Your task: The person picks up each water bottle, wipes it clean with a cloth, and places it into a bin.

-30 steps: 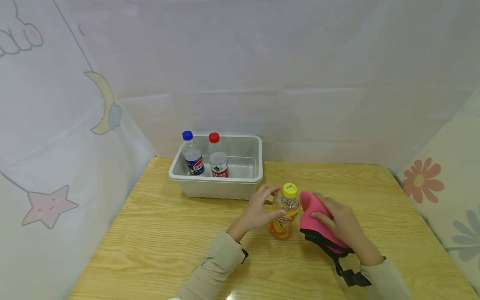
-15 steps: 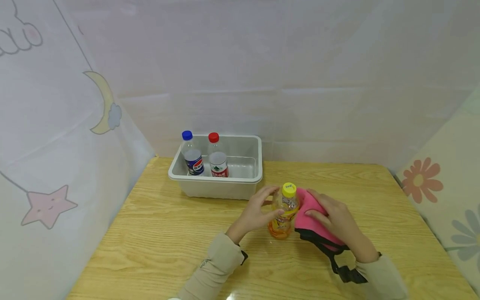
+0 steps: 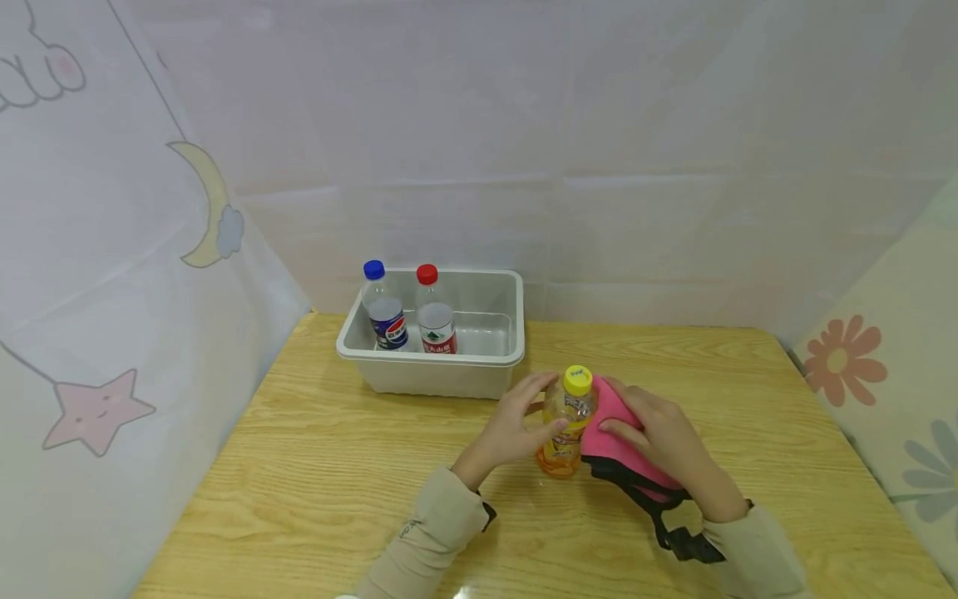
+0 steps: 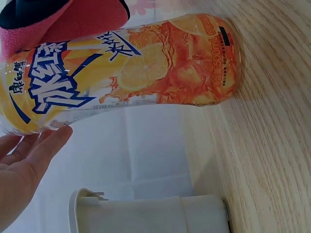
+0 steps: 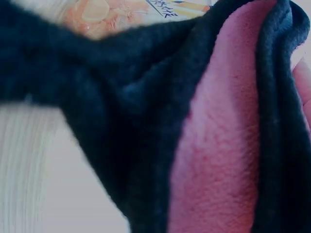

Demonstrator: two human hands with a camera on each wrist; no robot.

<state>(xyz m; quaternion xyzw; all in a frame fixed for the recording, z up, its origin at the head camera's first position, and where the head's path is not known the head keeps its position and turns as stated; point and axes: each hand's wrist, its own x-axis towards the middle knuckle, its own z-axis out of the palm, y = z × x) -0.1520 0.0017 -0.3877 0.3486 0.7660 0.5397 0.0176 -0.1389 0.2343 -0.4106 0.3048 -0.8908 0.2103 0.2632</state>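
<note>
A bottle of iced tea point(image 3: 560, 448) with a yellow cap stands upright on the table. My left hand point(image 3: 516, 426) holds it from the left, thumb on the near side and fingers behind. In the left wrist view, fingertips point(image 4: 60, 136) touch the bottle's label. Bunched in my right hand point(image 3: 666, 433) is a pink fleece cloth point(image 3: 617, 437) with black edging and a dangling black strap. Its pink end is against the bottle's right side. The right wrist view is mostly filled by the cloth's black trim point(image 5: 146, 111), with part of the orange label point(image 5: 97, 17) behind.
Behind and left of the bottle sits a light grey plastic bin point(image 3: 437, 378). A blue-capped bottle point(image 3: 387, 320) and a red-capped bottle point(image 3: 437, 324) stand inside at its left. A pale curtain point(image 3: 636, 208) hangs behind the wooden table point(image 3: 314, 482).
My right hand has moved left with the pink cloth, closing the gap to the bottle. My left hand and the bottle have stayed nearly still.
</note>
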